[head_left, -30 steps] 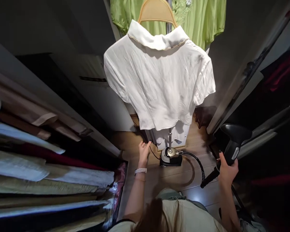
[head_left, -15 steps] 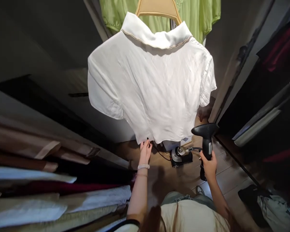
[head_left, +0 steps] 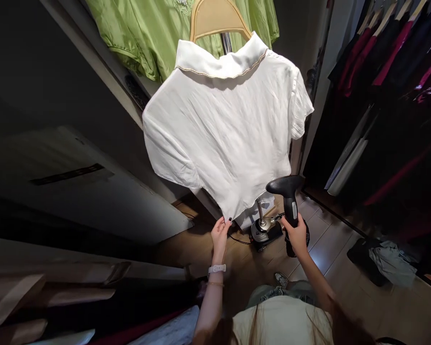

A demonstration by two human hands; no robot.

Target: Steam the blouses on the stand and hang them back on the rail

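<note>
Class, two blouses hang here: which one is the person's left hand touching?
The white short-sleeved blouse: the left hand is at its hem. The green blouse hangs behind it, away from either hand.

Person's own body, seen from above. Cream top (head_left: 282,321) with a dark trim at the neckline, sleeve length hidden, forearms bare. Grey-green trousers or shorts (head_left: 280,293) below it, exact cut hard to tell, with a crumpled waist area. Small grey shoe (head_left: 281,279) at the near edge of the trousers, partly hidden. White wristband (head_left: 216,269) on the left wrist of the left hand (head_left: 221,237), thin gold-coloured bracelet (head_left: 215,284) just nearer the elbow. Dark polish on the fingernails (head_left: 230,219). Long brown hair (head_left: 346,320) hangs into view near right.
</note>
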